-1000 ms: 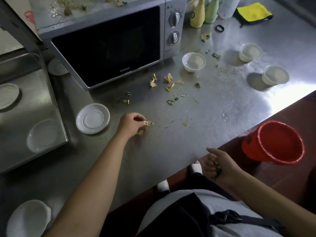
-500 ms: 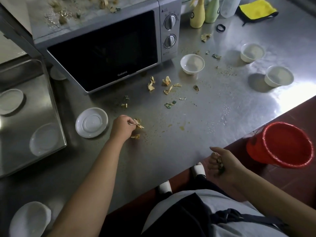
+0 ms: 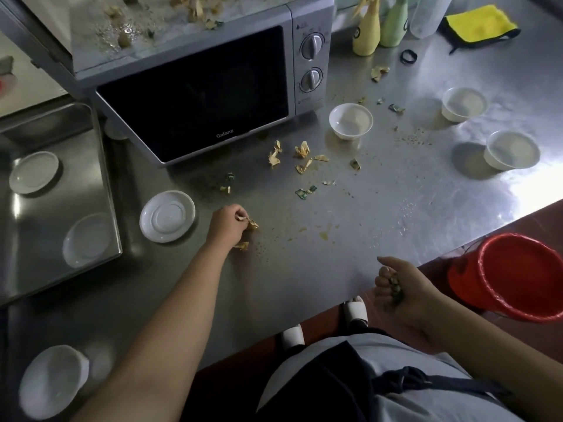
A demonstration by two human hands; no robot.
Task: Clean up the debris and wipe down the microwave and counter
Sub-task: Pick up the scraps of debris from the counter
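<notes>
Two hands share the pickup. Nearest, at lower right of the frame, the right hand (image 3: 402, 287) hangs off the counter (image 3: 304, 287) edge, palm up, fingers curled round a small clump of collected scraps, close beside the red bucket (image 3: 511, 275). Just beyond, left of centre, the left hand (image 3: 228, 222) pinches a yellow scrap (image 3: 251, 223) between fingertips and thumb; half a second ago that piece lay loose at the fingers, and now it looks caught and barely lifted, while a second scrap (image 3: 242, 245) sits untaken beside the wrist. So, by this reading, one more piece is secured but has yet to pass to the holding hand or the bucket. A white saucer (image 3: 167, 216) sits left of the hand. Farther up, debris (image 3: 301, 158) litters the centre in front of the microwave (image 3: 195, 95), whose top carries crumbs and wet spots. The yellow cloth (image 3: 478, 24) lies unused at upper right, so wiping seems far off.
</notes>
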